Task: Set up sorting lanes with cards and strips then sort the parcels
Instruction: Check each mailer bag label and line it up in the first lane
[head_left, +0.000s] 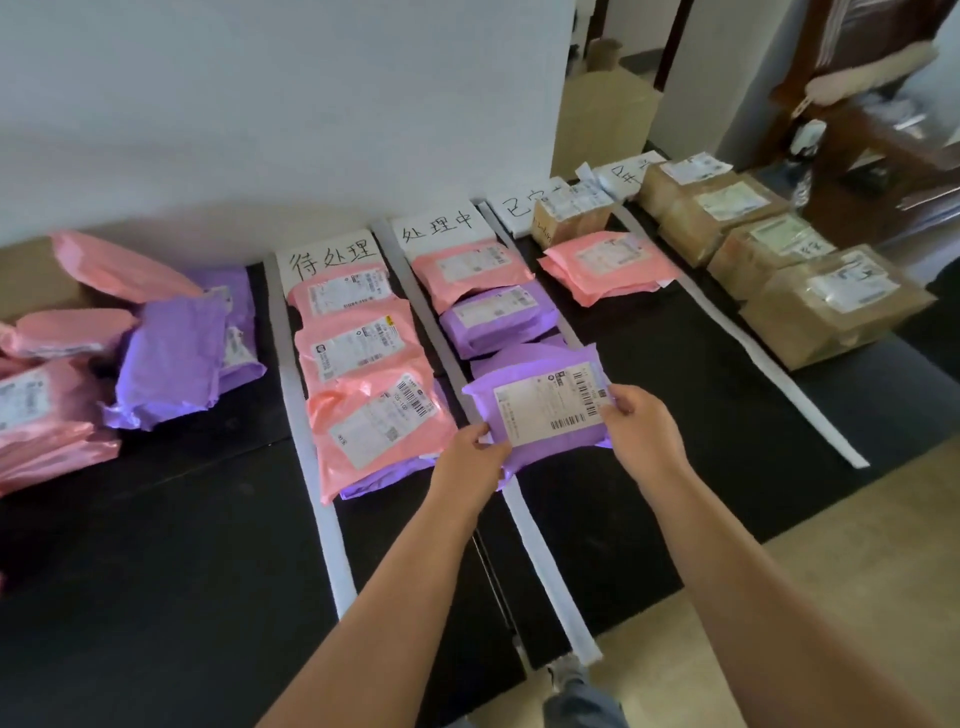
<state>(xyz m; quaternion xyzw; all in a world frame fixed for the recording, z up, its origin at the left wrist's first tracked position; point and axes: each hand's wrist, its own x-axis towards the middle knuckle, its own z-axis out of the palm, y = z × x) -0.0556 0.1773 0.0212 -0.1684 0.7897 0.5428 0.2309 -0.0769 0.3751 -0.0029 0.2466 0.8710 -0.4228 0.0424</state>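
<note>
Head view: both hands hold a purple parcel (540, 410) over the second lane of the black surface (675, 415), the left grip (475, 454) clenched on its near left corner, the right grip (641, 431) on its right edge. Pink and purple parcels fill the lanes between white strips (545, 561); handwritten cards (332, 260) line the far edge.

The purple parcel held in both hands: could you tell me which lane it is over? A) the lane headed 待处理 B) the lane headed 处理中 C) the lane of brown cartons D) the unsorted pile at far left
B: the purple parcel, gripped by the left hand and right hand, sits below the 处理中 card, in line with that lane's parcels.
</note>
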